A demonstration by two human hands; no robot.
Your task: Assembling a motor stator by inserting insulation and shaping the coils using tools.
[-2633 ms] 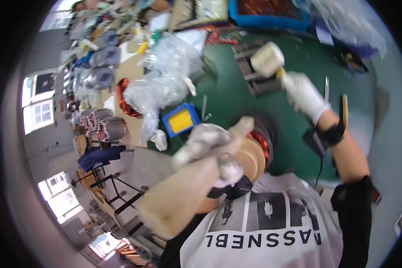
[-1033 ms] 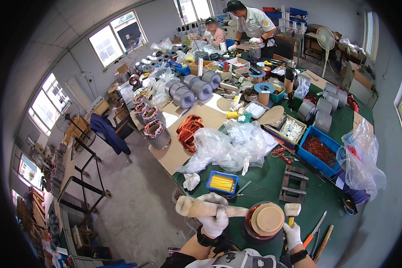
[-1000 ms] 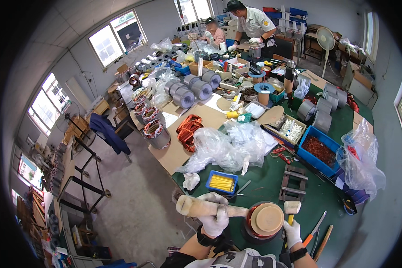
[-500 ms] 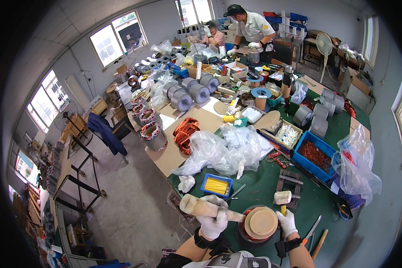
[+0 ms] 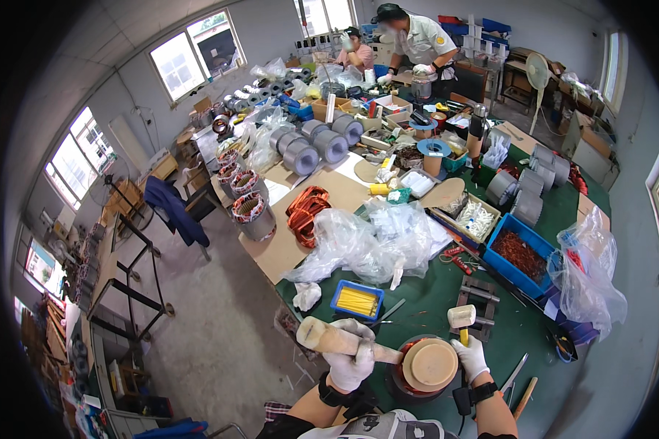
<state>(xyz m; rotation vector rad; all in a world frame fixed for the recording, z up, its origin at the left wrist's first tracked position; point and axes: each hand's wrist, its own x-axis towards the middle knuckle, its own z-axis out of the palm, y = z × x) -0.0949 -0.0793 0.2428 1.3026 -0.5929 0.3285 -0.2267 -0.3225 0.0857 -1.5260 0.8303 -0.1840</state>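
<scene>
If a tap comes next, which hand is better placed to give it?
Probably the right hand: its fingers are closed around the mallet, while the left hand is occupied holding the wooden bar.

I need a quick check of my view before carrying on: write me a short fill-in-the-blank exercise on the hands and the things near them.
1. The tapered wooden piece in the left hand points its ____ end, thick or thin, toward the round tan block.
2. The right hand holds a mallet whose handle is coloured ____.
3. The tray of yellow sticks is coloured ____.

Missing words: thin; yellow; blue.
</scene>
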